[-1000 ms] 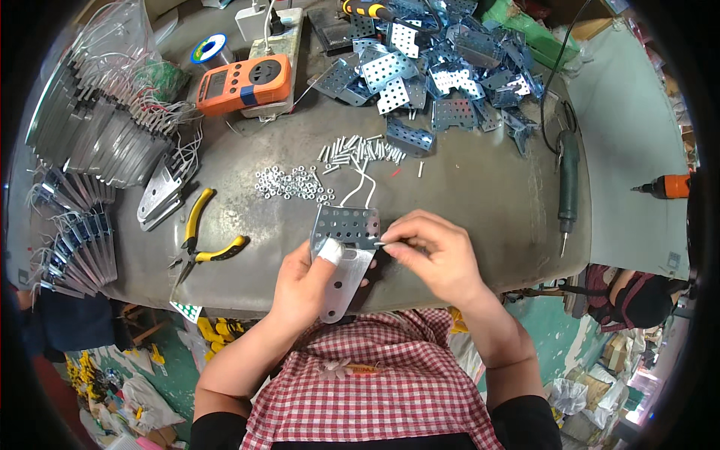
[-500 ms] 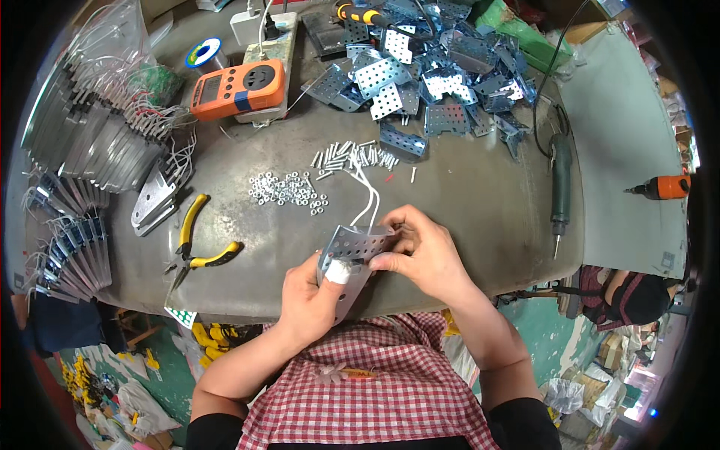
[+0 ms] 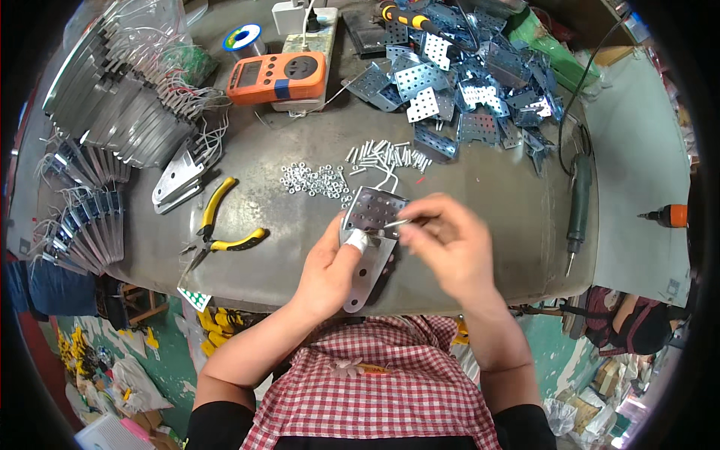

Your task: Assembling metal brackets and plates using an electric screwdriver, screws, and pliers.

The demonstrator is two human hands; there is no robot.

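Observation:
My left hand [image 3: 328, 262] is closed on a flat silver metal plate [image 3: 361, 283] and the perforated metal bracket [image 3: 373, 210] lying over its far part. White tape wraps the thumb, which presses at the bracket's near edge. Two white wires [image 3: 386, 178] come out beyond the bracket. My right hand [image 3: 452, 244], slightly blurred, pinches a thin silver screw [image 3: 397, 223] between thumb and fingers. The screw points left, at the bracket's right side; whether its tip is in a hole I cannot tell. Past the bracket lie loose screws [image 3: 386, 155] and a pile of nuts [image 3: 313, 180].
Yellow-handled pliers [image 3: 219, 217] lie left of my hands. An orange meter [image 3: 277, 78] and solder spool [image 3: 244, 39] stand farther back. Perforated brackets [image 3: 480, 82] are heaped at the far right. A corded electric screwdriver [image 3: 578, 202] lies right; stacked plates with wires [image 3: 120, 112] fill the left.
My right hand has drawn back from the bracket's far edge and now holds a screw. A lone screw no longer lies apart from the pile. The bracket has tilted, and the whole view has shifted.

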